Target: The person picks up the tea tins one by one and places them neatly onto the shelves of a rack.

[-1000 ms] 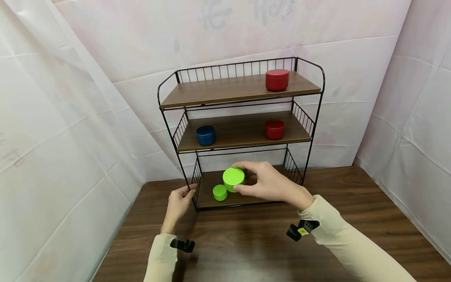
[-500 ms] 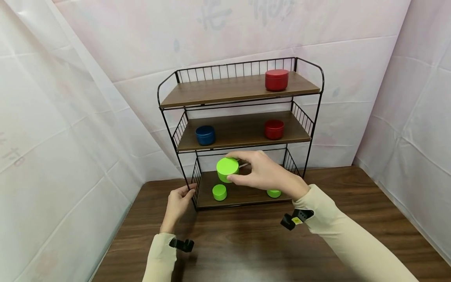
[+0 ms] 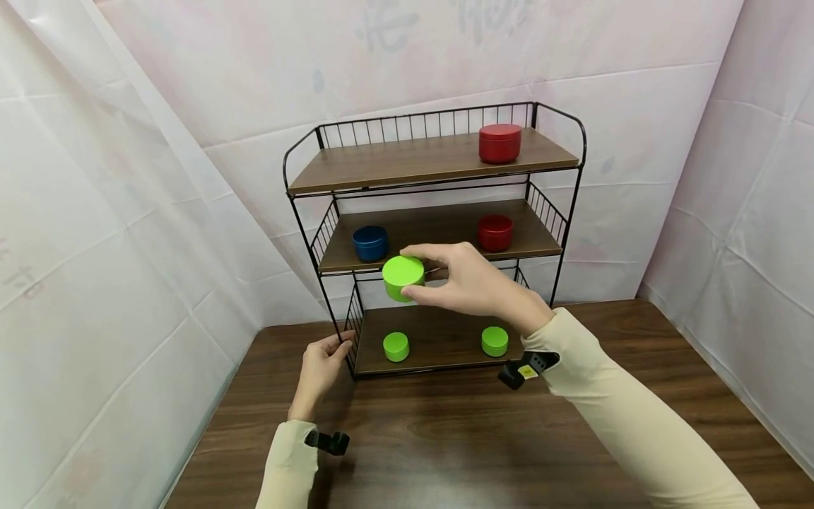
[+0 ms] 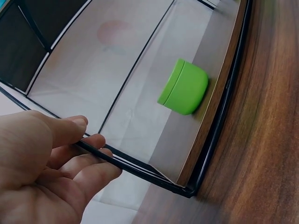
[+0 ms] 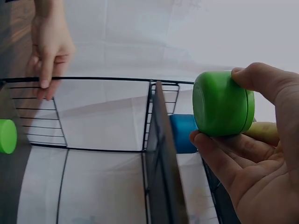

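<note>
My right hand [image 3: 467, 279] grips a round green tin [image 3: 403, 278] by its sides, thumb at the front. The tin is in the air before the front edge of the middle shelf [image 3: 432, 226], below and right of a blue tin [image 3: 371, 243]. In the right wrist view the held green tin [image 5: 222, 103] partly covers the blue tin [image 5: 183, 134]. My left hand [image 3: 321, 371] pinches the black wire frame at the rack's lower left post; the left wrist view shows thumb and fingers [image 4: 96, 175] around the wire. Two green tins, left [image 3: 396, 347] and right [image 3: 494, 341], stand on the bottom shelf [image 3: 441, 336].
A red tin [image 3: 499, 143] stands at the right of the top shelf [image 3: 407, 161], another red tin [image 3: 494, 233] at the right of the middle one. The rack stands on a brown wooden table [image 3: 432, 438]. Pale cloth [image 3: 210, 177] hangs behind and at both sides.
My right hand has lifted the green tin up and slightly left, from the bottom shelf's level to the middle shelf's edge. The right green tin below has come into sight. My left hand stays put.
</note>
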{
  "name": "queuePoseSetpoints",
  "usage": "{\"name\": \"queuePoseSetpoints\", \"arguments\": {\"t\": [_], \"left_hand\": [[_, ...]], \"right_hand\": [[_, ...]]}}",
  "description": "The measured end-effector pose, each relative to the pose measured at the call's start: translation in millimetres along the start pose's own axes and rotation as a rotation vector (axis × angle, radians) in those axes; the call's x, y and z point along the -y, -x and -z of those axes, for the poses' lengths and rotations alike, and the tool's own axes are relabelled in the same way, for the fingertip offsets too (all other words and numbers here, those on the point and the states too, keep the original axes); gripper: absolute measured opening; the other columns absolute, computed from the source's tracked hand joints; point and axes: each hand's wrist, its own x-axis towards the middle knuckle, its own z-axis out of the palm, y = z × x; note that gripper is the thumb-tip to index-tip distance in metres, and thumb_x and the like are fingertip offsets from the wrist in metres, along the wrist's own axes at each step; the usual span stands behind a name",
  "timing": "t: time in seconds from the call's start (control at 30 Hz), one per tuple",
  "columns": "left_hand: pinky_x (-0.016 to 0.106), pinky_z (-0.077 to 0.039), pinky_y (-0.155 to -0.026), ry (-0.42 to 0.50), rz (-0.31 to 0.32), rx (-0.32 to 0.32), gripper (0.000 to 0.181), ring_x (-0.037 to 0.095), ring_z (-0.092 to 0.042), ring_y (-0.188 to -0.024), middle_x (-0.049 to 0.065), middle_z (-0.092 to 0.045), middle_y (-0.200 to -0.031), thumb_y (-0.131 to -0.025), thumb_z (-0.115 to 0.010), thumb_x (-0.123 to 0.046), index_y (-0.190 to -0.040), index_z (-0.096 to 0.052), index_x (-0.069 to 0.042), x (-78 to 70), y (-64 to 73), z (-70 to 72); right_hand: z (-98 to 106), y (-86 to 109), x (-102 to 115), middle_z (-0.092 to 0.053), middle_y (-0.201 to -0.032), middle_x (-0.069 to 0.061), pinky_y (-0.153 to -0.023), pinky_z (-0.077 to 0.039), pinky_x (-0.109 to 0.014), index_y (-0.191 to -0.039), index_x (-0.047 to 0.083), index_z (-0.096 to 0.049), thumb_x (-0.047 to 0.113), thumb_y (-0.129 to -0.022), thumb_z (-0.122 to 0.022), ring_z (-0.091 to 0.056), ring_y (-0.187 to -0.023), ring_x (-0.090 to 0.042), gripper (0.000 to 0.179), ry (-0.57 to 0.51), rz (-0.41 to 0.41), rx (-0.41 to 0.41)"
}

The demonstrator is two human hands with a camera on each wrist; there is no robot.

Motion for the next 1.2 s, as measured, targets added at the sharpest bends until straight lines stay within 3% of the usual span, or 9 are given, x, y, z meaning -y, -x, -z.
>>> {"name": "queuePoseSetpoints", "arguments": {"t": [0.13, 0.2, 0.77, 0.93, 1.2], "left_hand": [[0.022, -0.026, -0.044, 0.011, -0.011, 0.007, 0.026, 0.003, -0.029, -0.041, 0.0, -0.047, -0.054, -0.102, -0.066, -0.014, -0.125, -0.075, -0.006, 0.2, -0.6, 0.0], [0.023, -0.027, -0.044, 0.011, -0.015, 0.006, 0.025, 0.002, -0.03, -0.04, -0.003, -0.046, -0.054, -0.102, -0.066, -0.014, -0.124, -0.075, -0.006, 0.3, -0.5, 0.2], [0.022, -0.025, -0.043, -0.019, -0.028, 0.002, 0.023, 0.009, -0.029, -0.041, -0.003, -0.046, -0.052, -0.102, -0.066, -0.015, -0.123, -0.076, -0.014, -3.0, 1.7, 2.1], [0.022, -0.025, -0.042, -0.029, -0.031, 0.006, 0.023, 0.009, -0.029, -0.041, -0.003, -0.046, -0.051, -0.102, -0.066, -0.016, -0.123, -0.076, -0.013, -3.0, 1.9, 2.7], [0.023, -0.027, -0.043, -0.037, -0.044, 0.006, 0.026, 0.007, -0.027, -0.041, 0.008, -0.058, -0.058, -0.102, -0.066, -0.014, -0.126, -0.075, -0.009, -1.0, -2.7, 0.2]], "right_hand": [[7, -7.1, 5, -0.071, -0.126, -0.007, -0.094, -0.058, -0.031, -0.138, 0.003, -0.063, 0.022, -0.091, -0.081, -0.07, -0.105, -0.014, 0.054, -0.006, 0.026, -0.022], [10, -10.6, 7, -0.072, -0.125, -0.006, -0.094, -0.058, -0.031, -0.138, 0.003, -0.063, 0.022, -0.09, -0.081, -0.07, -0.104, -0.014, 0.054, 0.007, 0.036, -0.028], [45, -40.1, 35, -0.072, -0.12, -0.008, -0.087, -0.059, -0.025, -0.138, 0.003, -0.063, 0.021, -0.092, -0.08, -0.072, -0.103, -0.015, 0.052, 0.05, 0.078, -0.023], [57, -51.8, 45, -0.071, -0.122, -0.007, -0.088, -0.059, -0.025, -0.14, 0.004, -0.062, 0.023, -0.093, -0.078, -0.071, -0.105, -0.014, 0.053, 0.096, 0.055, -0.015], [72, -72.7, 54, -0.07, -0.126, -0.007, -0.092, -0.058, -0.028, -0.141, 0.006, -0.061, 0.027, -0.094, -0.077, -0.07, -0.108, -0.016, 0.054, 0.145, 0.02, -0.027]]}}
